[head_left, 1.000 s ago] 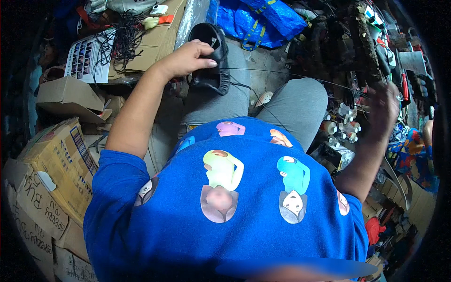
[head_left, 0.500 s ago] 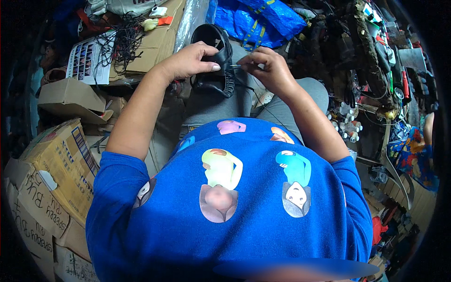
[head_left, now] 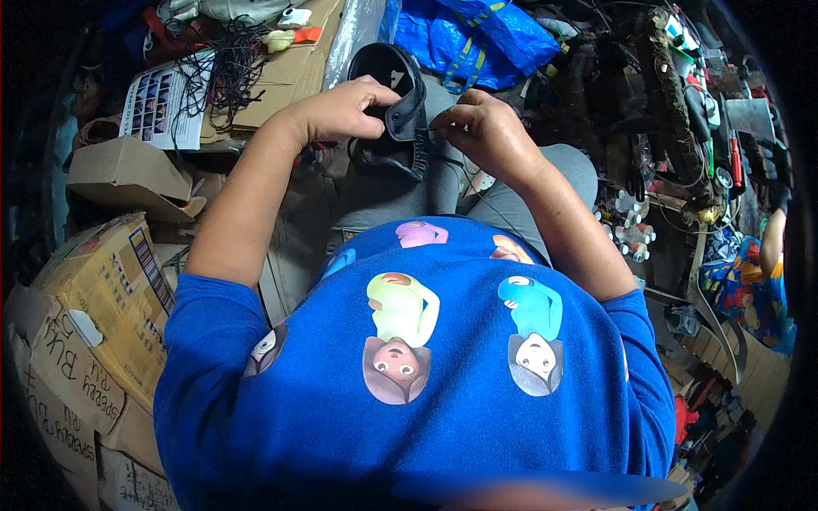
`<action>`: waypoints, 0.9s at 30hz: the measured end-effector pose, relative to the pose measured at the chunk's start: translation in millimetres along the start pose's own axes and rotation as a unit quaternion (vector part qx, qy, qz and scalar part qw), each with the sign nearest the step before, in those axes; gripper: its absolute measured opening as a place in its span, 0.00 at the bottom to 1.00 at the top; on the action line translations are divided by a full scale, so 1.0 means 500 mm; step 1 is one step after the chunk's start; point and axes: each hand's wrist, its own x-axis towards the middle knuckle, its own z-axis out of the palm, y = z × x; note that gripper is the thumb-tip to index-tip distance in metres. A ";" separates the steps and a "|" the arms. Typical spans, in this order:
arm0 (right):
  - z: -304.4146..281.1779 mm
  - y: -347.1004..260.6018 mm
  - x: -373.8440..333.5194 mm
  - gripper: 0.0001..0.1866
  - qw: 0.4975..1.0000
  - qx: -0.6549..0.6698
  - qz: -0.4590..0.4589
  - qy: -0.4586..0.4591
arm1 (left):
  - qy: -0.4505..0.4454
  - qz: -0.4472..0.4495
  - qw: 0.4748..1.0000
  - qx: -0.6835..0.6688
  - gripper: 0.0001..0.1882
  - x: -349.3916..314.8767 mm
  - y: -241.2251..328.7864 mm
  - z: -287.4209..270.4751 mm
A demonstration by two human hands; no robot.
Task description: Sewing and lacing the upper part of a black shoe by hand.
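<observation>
A black shoe (head_left: 409, 106) rests on my lap over grey trousers, its opening toward the far side. Along its right edge runs a row of coarse stitches. My left hand (head_left: 348, 111) grips the shoe from the left, fingers at the opening and thumb bent on the near side. At the stitched edge my right hand (head_left: 486, 129) pinches a thin dark thread, its fingertips just off the shoe. A black cord (head_left: 464, 175) trails from the shoe's right side down across my lap. Any needle inside the right fingers is hidden.
Cardboard with tangled black cords (head_left: 230, 81) and a printed sheet (head_left: 162, 102) lies at the far left. Boxes (head_left: 111, 298) stack on the left. A blue bag (head_left: 477, 38) lies beyond the shoe. Small bottles (head_left: 632, 226) and tools crowd the right.
The light, thin needle-like piece between my right fingers and the shoe no longer shows. My left thumb has drawn back leftward, and the shoe's collar edge shows more.
</observation>
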 end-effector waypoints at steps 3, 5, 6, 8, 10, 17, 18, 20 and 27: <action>-0.002 -0.023 0.007 0.11 0.998 -0.069 -0.002 -0.015 | 0.014 0.014 0.997 0.070 0.21 0.002 0.002 0.004; 0.001 -0.021 0.010 0.10 0.995 -0.095 -0.005 -0.025 | 0.019 0.021 0.995 0.096 0.21 0.014 0.016 0.007; 0.006 -0.010 0.010 0.09 0.999 -0.031 0.006 -0.031 | 0.030 0.013 0.987 0.160 0.20 0.020 0.039 0.007; 0.020 0.021 0.009 0.08 0.999 0.033 0.014 -0.039 | 0.045 0.004 0.974 0.221 0.20 0.035 0.060 0.014; 0.025 0.073 -0.001 0.08 0.928 0.340 0.125 -0.091 | 0.034 0.020 0.974 0.223 0.19 0.053 0.062 0.014; 0.024 0.149 -0.016 0.11 0.869 0.430 0.176 -0.170 | -0.010 0.061 0.992 0.110 0.13 0.120 0.023 0.026; 0.026 0.158 -0.017 0.11 0.857 0.450 0.181 -0.176 | -0.019 0.054 0.995 0.085 0.13 0.124 0.021 0.027; 0.031 0.177 -0.016 0.11 0.842 0.471 0.185 -0.186 | -0.030 0.048 0.996 0.067 0.12 0.130 0.020 0.029; 0.038 0.217 -0.007 0.11 0.752 0.578 0.210 -0.237 | -0.047 0.037 0.998 0.022 0.13 0.138 0.021 0.030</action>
